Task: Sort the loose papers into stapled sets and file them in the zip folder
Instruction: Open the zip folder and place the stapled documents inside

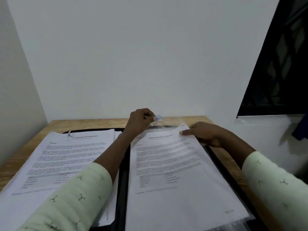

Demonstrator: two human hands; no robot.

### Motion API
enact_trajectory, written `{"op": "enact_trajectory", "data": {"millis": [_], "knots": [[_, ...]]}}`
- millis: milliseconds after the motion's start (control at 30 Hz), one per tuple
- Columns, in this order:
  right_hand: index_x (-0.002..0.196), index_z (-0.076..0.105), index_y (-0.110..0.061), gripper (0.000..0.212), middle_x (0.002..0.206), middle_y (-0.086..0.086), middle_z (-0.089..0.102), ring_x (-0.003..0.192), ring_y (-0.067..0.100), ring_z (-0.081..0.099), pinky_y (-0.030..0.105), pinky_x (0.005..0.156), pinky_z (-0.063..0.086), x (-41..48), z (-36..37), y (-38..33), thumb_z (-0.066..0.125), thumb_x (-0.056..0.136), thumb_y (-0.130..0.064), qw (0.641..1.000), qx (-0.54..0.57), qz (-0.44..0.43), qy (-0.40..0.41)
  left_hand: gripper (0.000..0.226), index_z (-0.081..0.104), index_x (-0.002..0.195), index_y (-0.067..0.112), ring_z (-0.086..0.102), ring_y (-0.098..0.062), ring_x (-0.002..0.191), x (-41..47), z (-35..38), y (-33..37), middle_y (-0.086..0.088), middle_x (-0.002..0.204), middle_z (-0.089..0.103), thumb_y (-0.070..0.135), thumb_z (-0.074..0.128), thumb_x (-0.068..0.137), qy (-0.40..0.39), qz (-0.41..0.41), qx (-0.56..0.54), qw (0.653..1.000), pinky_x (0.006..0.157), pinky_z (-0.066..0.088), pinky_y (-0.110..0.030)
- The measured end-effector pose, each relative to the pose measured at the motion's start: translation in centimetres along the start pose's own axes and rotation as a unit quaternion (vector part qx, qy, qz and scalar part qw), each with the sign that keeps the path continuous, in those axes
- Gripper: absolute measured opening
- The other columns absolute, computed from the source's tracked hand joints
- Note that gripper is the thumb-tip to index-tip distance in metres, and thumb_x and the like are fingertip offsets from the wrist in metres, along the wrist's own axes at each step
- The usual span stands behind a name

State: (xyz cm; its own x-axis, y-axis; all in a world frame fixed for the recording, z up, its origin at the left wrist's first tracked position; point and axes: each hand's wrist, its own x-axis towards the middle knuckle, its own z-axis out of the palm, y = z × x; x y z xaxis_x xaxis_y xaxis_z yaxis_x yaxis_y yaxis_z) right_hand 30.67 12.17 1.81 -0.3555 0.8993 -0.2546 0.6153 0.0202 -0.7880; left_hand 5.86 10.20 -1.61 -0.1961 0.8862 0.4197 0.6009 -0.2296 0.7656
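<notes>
A black zip folder (124, 164) lies open on the wooden desk (86, 123). On its right half, a set headed as an education transcript (170, 164) is seen inside a clear plastic sleeve (233, 219). The sleeve's far edge is pinched and lifted by the left hand (141, 120), while the far right corner of the paper is pressed by the fingers of the right hand (201, 133). On the left, an internship documentation set (66, 157) lies unfiled. Filing is judged partly done; the zip is not yet closed.
</notes>
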Motion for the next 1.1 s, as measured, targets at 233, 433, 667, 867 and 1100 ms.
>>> {"op": "enact_trajectory", "data": {"millis": [233, 433, 667, 867, 1100], "knots": [[0.113, 0.067, 0.005, 0.033, 0.105, 0.018, 0.073, 0.093, 0.032, 0.071, 0.044, 0.088, 0.057, -1.9, 1.6, -0.7, 0.067, 0.092, -0.019, 0.992, 0.120, -0.026, 0.027, 0.064, 0.054, 0.135, 0.015, 0.050, -0.031, 0.127, -2.7, -9.8, -3.5, -0.014, 0.136, 0.054, 0.039, 0.078, 0.082, 0.038, -0.135, 0.214, 0.967, 0.102, 0.040, -0.034], [0.136, 0.057, -0.011, 0.057, 0.129, 0.013, 0.065, 0.118, 0.032, 0.063, 0.047, 0.107, 0.044, -2.7, 2.5, -2.4, 0.060, 0.091, -0.046, 0.966, 0.227, -0.035, -0.117, 0.070, 0.051, 0.138, 0.009, 0.040, -0.041, 0.133, -9.0, -19.0, -7.2, -0.019, 0.140, 0.048, 0.051, 0.070, 0.085, 0.145, -0.316, 0.327, 0.879, 0.104, 0.039, -0.050], [0.129, 0.058, 0.002, 0.043, 0.121, 0.021, 0.068, 0.106, 0.032, 0.069, 0.041, 0.078, 0.061, -5.0, 1.8, -4.6, 0.053, 0.099, -0.027, 0.961, 0.238, -0.024, -0.140, 0.068, 0.062, 0.117, -0.003, 0.058, -0.037, 0.114, -11.6, -22.6, -9.4, -0.023, 0.121, 0.064, 0.042, 0.086, 0.072, 0.139, -0.386, 0.203, 0.889, 0.090, 0.049, -0.040], [0.122, 0.065, 0.000, 0.048, 0.121, 0.019, 0.068, 0.107, 0.030, 0.069, 0.041, 0.080, 0.060, -7.1, 1.4, -5.7, 0.067, 0.084, -0.031, 0.964, 0.209, -0.020, -0.161, 0.044, 0.070, 0.104, -0.001, 0.063, -0.036, 0.108, -11.9, -23.3, -8.7, -0.020, 0.108, 0.069, 0.023, 0.088, 0.072, 0.154, -0.380, 0.189, 0.892, 0.089, 0.051, -0.039], [0.119, 0.065, 0.000, 0.033, 0.111, 0.020, 0.072, 0.101, 0.034, 0.070, 0.043, 0.089, 0.056, -5.6, 2.9, -4.3, 0.063, 0.093, -0.019, 0.984, 0.131, 0.035, -0.112, 0.012, 0.059, 0.082, 0.000, 0.055, -0.027, 0.070, -11.8, -23.7, -8.0, -0.018, 0.091, 0.060, 0.003, 0.066, 0.091, 0.107, -0.308, 0.051, 0.944, 0.064, 0.043, -0.031]]}}
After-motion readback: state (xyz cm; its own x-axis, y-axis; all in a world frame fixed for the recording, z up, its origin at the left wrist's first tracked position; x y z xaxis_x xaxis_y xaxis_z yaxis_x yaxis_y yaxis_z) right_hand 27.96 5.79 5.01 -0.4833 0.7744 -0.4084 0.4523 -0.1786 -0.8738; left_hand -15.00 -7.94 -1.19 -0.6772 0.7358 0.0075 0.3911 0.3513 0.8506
